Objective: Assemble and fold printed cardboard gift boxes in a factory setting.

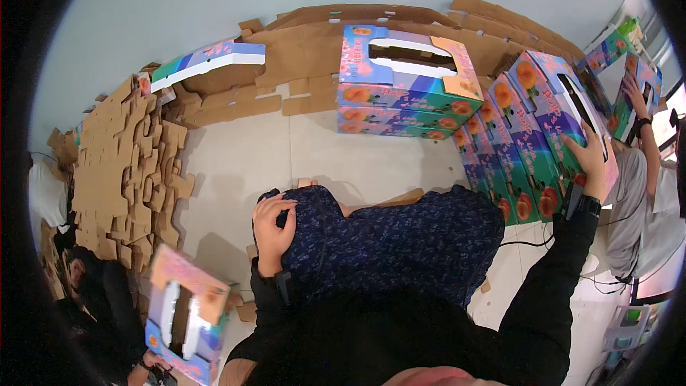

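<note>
My left hand (274, 232) lies on my knee, palm down on the dark blue patterned cloth (386, 243), holding nothing. Out to the right, my right hand (590, 159) grips the top edge of a printed fruit carton (544, 114) beside its handle slot, thumb against the printed side. That carton is the rightmost of a row of similar cartons (504, 132), purple and green with orange fruit, leaning together. Some fingertips of this hand are hard to make out. In front of me stands a stack of assembled cartons (407, 89), the uppermost with its handle slot facing up.
Flattened brown cardboard (107, 171) is piled at left; more sheets (307, 43) line the wall. A co-worker's hand at lower left holds a blurred carton (186, 314). Another co-worker (636, 193) handles a carton at far right. A black cable (529, 244) crosses the floor (236, 150).
</note>
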Demonstrator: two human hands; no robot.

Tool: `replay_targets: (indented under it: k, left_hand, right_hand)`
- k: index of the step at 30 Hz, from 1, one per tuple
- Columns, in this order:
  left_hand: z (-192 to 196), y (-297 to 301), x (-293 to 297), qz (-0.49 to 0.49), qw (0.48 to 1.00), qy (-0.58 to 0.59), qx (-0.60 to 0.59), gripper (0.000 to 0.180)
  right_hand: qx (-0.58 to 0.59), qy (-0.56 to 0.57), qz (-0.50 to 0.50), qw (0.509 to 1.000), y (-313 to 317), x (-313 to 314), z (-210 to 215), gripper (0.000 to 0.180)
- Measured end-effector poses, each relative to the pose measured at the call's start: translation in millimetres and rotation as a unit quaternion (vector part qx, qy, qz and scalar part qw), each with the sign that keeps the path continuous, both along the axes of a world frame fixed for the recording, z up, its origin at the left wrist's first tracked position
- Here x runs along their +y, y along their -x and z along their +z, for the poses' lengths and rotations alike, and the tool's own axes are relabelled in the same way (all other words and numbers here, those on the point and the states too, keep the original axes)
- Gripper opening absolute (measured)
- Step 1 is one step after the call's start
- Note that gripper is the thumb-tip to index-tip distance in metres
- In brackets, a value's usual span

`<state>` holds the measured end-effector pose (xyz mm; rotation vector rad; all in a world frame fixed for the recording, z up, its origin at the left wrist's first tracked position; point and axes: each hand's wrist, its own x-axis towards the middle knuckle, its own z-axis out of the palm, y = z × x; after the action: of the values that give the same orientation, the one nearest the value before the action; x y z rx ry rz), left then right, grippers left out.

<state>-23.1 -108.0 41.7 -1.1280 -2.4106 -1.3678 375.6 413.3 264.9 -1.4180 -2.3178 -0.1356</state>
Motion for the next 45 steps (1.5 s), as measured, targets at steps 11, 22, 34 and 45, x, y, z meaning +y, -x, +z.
replay_targets:
  k: [11,22,34,45]
  left_hand:
    - [1,1,-4,-0.001,1.0,-0.019,0.004,0.007]
    - [-22,-7,-69,0.261,0.959,0.063,0.089,0.052]
    - [-68,2,-260,0.541,0.672,0.406,-0.3,0.087]
    - [-102,5,-237,0.471,0.791,0.287,-0.265,0.074]
  right_hand:
    - [-0.091,-0.193,0.061,0.975,11,-26,4,0.065]
    - [-0.109,0.164,0.384,0.902,96,-152,-126,0.049]
    - [-0.158,0.188,0.312,0.918,103,-170,-198,0.052]
    - [-0.135,0.177,0.3,0.928,101,-177,-203,0.053]
